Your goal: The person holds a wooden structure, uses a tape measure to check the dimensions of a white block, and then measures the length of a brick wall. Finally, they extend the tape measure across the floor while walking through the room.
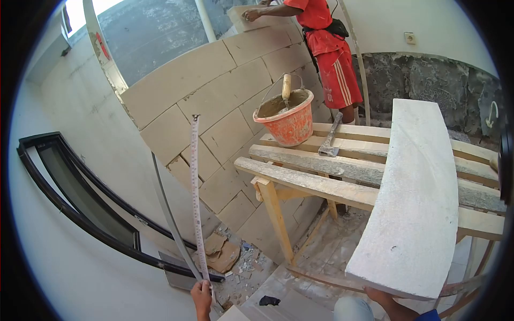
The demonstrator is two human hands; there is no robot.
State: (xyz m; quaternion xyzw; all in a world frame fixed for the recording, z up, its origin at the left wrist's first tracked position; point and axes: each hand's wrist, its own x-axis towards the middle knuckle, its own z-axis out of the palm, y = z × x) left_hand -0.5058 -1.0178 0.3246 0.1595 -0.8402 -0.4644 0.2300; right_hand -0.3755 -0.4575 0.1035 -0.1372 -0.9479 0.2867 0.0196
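My left hand [202, 296] is closed around the lower part of a tape measure's blade [196, 187]. The blade stands nearly upright, its hooked end in front of the block wall [209, 80]. A long pale lightweight concrete block [409, 198] lies across the slatted wooden bench [316, 184], its near end jutting out toward me. At that near end my right hand [381, 297] grips the lower edge from below, its fingers partly hidden by the block.
An orange bucket [289, 124] of mortar holds a wooden-handled trowel [287, 88]. Beside it lies a hatchet-like tool [331, 136]. A person in red [334, 53] holds a block [257, 20] atop the wall. A black-framed window [80, 176] leans at left, near rubble and cardboard [222, 254].
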